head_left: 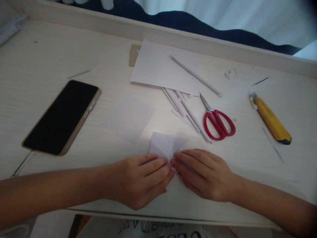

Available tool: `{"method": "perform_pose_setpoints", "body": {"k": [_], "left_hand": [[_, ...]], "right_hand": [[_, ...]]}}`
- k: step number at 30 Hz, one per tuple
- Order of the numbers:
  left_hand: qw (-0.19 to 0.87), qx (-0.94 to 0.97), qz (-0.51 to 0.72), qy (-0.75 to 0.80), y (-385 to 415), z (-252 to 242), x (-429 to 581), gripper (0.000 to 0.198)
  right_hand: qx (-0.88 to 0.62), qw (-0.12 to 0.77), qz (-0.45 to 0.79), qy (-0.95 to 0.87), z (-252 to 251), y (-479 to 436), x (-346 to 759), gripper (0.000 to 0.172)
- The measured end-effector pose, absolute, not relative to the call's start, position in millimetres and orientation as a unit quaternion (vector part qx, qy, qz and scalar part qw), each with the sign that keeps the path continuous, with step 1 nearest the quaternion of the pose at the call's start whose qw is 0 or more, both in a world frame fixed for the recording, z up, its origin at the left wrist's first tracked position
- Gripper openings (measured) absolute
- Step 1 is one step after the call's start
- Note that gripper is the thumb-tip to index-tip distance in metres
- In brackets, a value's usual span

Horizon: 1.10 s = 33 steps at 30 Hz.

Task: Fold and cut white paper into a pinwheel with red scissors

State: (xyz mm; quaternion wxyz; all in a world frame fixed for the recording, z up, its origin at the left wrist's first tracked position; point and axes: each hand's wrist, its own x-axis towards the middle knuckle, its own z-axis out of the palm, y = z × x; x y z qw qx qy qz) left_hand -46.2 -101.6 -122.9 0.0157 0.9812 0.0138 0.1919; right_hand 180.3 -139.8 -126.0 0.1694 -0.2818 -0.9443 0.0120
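Observation:
A small white sheet of paper (164,142) with diagonal crease lines lies near the table's front edge, its lower part covered by my fingers. My left hand (146,180) is closed on its left side, fingers pressed together and tips at the middle of the sheet. From the right, my right hand (201,173) pinches the same paper, its fingertips meeting those of the left. Both thumbs are mostly hidden. Just beyond my left hand lies a loose square of thin white paper (130,117), flat on the table.
Red-handled scissors (219,124) lie beyond my right hand, beside several rolled paper tubes (183,105). Behind are a larger white sheet (158,69) and another paper tube (195,76). A yellow utility knife (271,119) is at right, a phone (61,117) with a cable at left.

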Motion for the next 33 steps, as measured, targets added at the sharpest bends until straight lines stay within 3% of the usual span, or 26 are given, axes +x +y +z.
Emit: {"method": "perform_pose_setpoints", "body": {"k": [17, 33], "left_hand": [[0.020, 0.981, 0.191, 0.034, -100.8, -122.5, -45.0, 0.033], [0.012, 0.981, 0.189, 0.030, -100.8, -121.8, -44.9, 0.039]], "right_hand": [[-0.286, 0.150, 0.007, -0.946, -125.6, -140.4, 179.4, 0.030], [-0.269, 0.190, 0.020, -0.944, -124.6, -141.6, 184.0, 0.034]]}}
